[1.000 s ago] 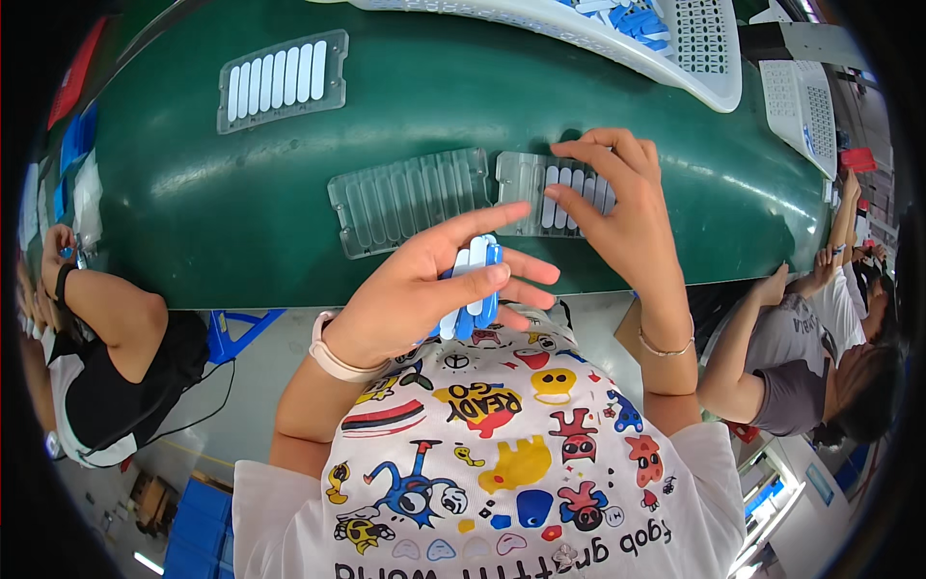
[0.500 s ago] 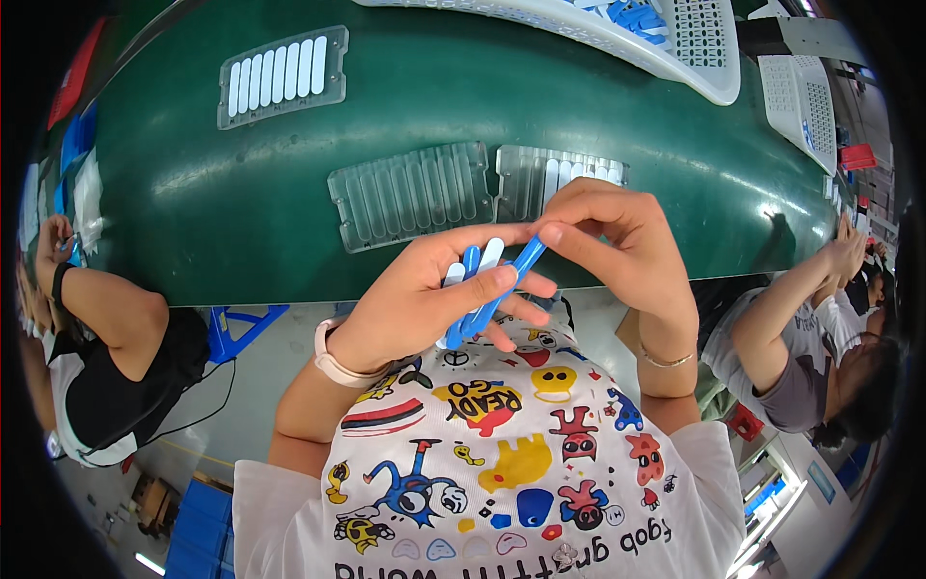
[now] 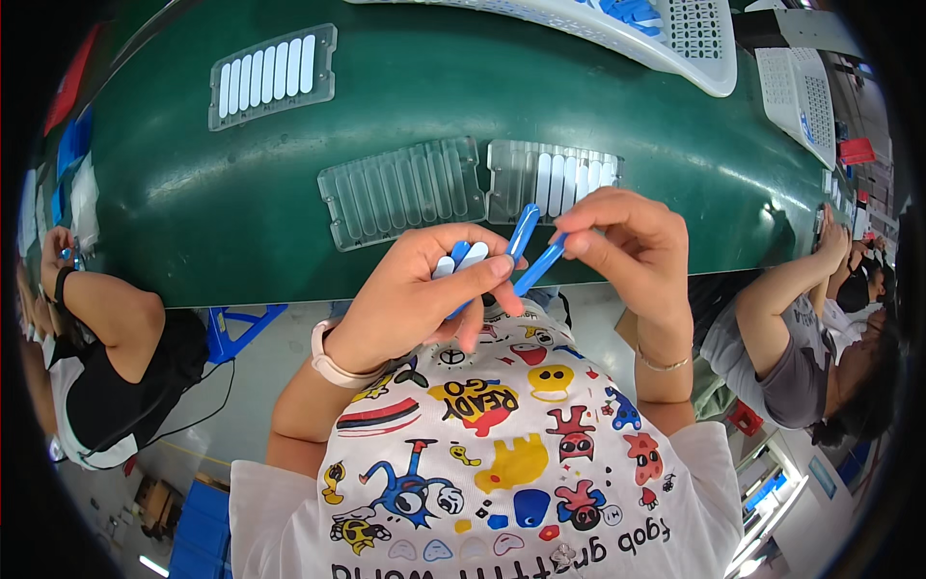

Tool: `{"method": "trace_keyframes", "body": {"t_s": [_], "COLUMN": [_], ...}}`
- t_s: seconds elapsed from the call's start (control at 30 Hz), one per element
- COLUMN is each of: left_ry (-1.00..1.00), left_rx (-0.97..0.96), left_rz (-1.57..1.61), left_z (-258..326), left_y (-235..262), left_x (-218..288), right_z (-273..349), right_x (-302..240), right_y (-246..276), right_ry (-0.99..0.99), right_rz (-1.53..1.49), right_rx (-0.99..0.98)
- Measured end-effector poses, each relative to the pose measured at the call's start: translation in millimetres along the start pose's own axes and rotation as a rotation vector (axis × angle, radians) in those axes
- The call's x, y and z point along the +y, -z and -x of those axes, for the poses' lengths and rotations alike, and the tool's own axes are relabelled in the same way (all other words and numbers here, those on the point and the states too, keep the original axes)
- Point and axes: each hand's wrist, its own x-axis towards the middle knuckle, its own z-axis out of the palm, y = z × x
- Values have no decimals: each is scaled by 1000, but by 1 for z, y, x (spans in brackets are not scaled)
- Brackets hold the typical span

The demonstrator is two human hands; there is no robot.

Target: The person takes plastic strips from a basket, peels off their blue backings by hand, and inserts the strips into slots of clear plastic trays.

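My left hand is closed round several thin round-ended strips, blue and white. One of them, a glossy blue strip, sticks up past the thumb. Between the thumb and fingertips of my right hand is another blue strip, pinched at its upper end and slanting down to the left; its lower end is close to the left fingers. Just beyond the hands lie two clear slotted trays. In the left tray the slots show no strips, while the right tray holds several white strips, partly covered by my right hand.
Farther off at the left, a clear tray carries a row of white strips. A white perforated basket with blue and white pieces stands at the far side, another basket to its right. People sit at both sides of the green table.
My right hand has drawn one blue strip away from the bundle, so two blue strips now show apart. The view has shifted slightly; the trays lie as before.
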Motion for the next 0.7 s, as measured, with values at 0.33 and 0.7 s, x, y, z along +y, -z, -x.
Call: {"method": "trace_keyframes", "body": {"t_s": [0.33,0.7], "left_ry": [-181,-304], "left_rx": [101,234], "left_rz": [-211,-556], "left_z": [-7,-7], "left_y": [2,7], "left_x": [-14,-16], "right_z": [-8,-35], "right_x": [9,12], "right_y": [12,25], "right_ry": [-7,-27], "right_rz": [162,291], "right_rx": [128,-109]}}
